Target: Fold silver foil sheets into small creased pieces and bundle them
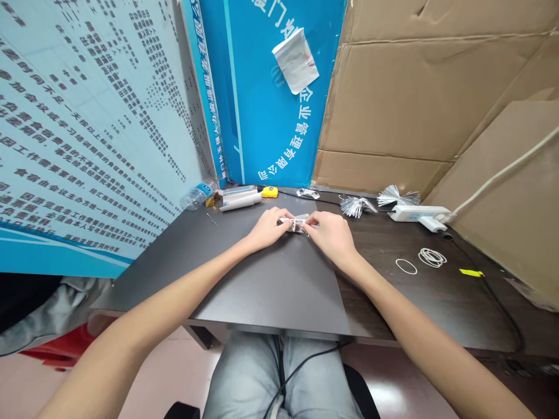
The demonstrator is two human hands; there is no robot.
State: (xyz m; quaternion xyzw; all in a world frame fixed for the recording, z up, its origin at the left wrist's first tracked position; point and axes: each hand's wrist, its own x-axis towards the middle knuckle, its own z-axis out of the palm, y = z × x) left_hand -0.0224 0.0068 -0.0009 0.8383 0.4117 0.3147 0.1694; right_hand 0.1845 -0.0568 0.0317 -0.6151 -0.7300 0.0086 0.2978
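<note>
My left hand (269, 227) and my right hand (332, 234) meet over the grey mat (271, 285), low above its surface or resting on it. Between them is a small shiny, clear and whitish bundle (297, 223), like a packet in plastic film; what is inside is too small to tell. The left fingers pinch its left end. At the right end, my right thumb and fingers are closed on it and partly hide it. A white-and-dark small piece (308, 194) lies behind the hands near the wall.
Two fanned bundles of silvery wire strips (357, 206) lie beside a white power strip (419, 213). White rubber bands (432, 257) and a yellow strip (471, 272) are at right. Back left hold a plastic bottle (198, 195), whitish rolls (241, 201) and a yellow tool (269, 192).
</note>
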